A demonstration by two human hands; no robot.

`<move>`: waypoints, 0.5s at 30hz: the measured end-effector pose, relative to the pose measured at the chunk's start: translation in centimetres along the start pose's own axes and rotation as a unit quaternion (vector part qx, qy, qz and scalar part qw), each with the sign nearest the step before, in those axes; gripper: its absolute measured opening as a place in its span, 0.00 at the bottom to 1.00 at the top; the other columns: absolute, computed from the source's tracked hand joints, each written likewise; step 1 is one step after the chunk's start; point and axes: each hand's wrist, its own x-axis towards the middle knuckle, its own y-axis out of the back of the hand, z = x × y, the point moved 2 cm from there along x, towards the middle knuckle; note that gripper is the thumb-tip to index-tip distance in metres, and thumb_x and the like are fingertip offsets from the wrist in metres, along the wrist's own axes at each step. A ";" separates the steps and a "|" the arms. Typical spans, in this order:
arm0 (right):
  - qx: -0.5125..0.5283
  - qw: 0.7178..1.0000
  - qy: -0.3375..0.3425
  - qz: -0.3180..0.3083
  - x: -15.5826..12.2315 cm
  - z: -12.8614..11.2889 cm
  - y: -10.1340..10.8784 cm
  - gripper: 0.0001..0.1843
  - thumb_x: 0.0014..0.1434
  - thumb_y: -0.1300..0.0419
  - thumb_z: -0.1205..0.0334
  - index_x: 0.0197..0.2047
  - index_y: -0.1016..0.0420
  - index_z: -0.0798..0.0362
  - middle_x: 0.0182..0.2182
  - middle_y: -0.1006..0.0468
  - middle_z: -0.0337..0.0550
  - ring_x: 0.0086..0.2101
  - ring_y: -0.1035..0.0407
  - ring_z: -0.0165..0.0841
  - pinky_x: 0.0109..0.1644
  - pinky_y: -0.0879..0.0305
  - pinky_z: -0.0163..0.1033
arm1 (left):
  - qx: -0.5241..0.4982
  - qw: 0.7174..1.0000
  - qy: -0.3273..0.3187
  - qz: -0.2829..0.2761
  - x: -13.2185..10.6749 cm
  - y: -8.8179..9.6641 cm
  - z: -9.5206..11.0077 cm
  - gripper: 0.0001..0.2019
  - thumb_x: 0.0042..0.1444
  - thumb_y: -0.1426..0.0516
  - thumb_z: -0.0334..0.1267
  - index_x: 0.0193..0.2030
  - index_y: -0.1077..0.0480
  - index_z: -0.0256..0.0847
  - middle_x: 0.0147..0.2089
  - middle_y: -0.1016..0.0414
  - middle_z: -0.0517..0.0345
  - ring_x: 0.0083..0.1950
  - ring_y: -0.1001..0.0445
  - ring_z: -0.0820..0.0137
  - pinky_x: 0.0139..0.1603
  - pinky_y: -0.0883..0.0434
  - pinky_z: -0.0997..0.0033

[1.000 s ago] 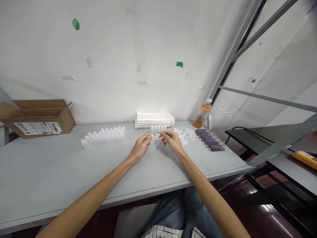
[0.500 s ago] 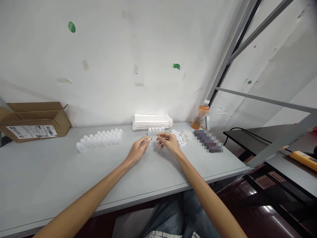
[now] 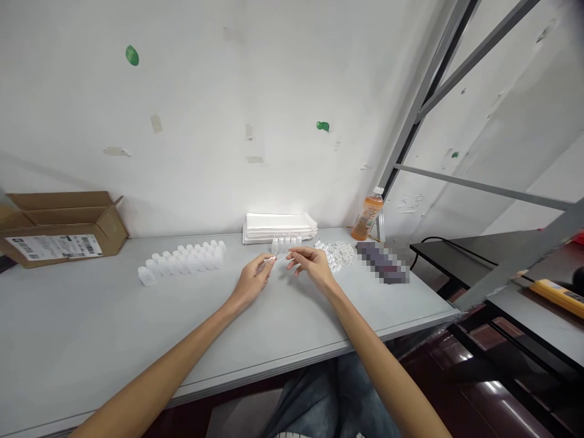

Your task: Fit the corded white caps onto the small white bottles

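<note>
My left hand (image 3: 252, 277) is closed, thumb and forefinger pinching a small white piece (image 3: 272, 258) too tiny to identify. A short gap away, my right hand (image 3: 311, 265) also pinches a small white piece (image 3: 291, 253), mostly hidden by the fingertips. Just behind the hands stands a short row of small white bottles (image 3: 286, 244). Near my right hand lies a pile of small white parts (image 3: 335, 254), some of them thin and string-like. To the left, several translucent white bottles (image 3: 182, 258) stand in rows on the grey table (image 3: 219, 353).
A stack of flat white sheets or trays (image 3: 278, 222) lies against the wall. An open cardboard box (image 3: 64, 225) is at the far left. An orange drink bottle (image 3: 367, 214) and a blurred dark object (image 3: 383, 263) are on the right, near a metal frame (image 3: 483, 185).
The view has tilted up slightly. Both hands stay close together in nearly the same place, still pinching their small pieces.
</note>
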 end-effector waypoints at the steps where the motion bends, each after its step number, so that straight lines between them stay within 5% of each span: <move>1: 0.002 1.000 0.001 0.000 0.1 0.1 0.1 0.17 0.47 0.33 0.53 0.36 0.23 0.58 0.31 0.22 0.46 0.27 0.26 0.34 0.21 0.33 0.34 | 0.008 1.000 -0.003 0.000 -0.1 0.0 0.1 0.22 0.57 0.48 0.55 0.49 0.31 0.40 0.24 0.43 0.66 0.20 0.46 0.78 0.21 0.45 0.77; 15: -0.008 1.000 0.005 -0.012 -0.4 -0.7 -0.3 0.15 0.47 0.33 0.55 0.35 0.23 0.57 0.30 0.24 0.44 0.27 0.27 0.34 0.22 0.31 0.35 | 0.100 0.994 -0.043 0.001 -0.6 -0.1 1.0 0.20 0.60 0.50 0.51 0.48 0.29 0.40 0.25 0.36 0.62 0.24 0.39 0.75 0.25 0.40 0.76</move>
